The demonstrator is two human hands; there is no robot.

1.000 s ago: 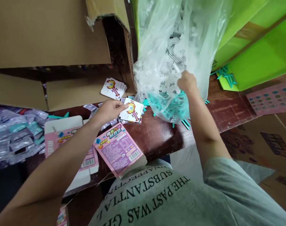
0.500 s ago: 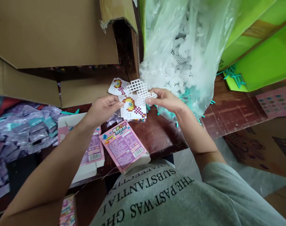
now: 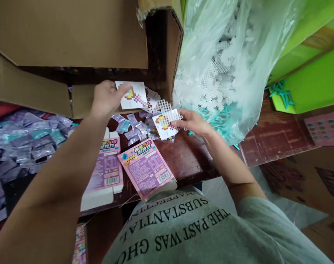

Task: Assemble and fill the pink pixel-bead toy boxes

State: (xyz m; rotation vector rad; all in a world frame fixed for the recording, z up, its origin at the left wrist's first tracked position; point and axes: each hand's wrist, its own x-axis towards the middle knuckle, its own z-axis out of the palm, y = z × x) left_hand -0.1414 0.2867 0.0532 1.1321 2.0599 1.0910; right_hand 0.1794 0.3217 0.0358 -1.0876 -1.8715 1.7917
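Observation:
My left hand (image 3: 105, 98) is stretched toward the back and pinches a white pattern card (image 3: 134, 95) with a pixel picture, above a small stack of such cards (image 3: 152, 102). My right hand (image 3: 193, 123) holds a white plastic grid board (image 3: 167, 109) together with another pattern card (image 3: 164, 126), just in front of a clear plastic bag (image 3: 227, 66) full of white grid boards and teal pieces. Two flat pink boxes (image 3: 146, 168) lie on the dark red table near my body.
Open cardboard boxes (image 3: 68, 33) stand at the back left. A heap of small purple and teal sachets (image 3: 21, 143) fills the left side, with a few more by the cards. Green cartons (image 3: 312, 69) stand at the right, and brown cartons on the floor.
My left hand let go of the card it shared with my right hand and reached back to another card. My right hand now holds both the grid board and the first card.

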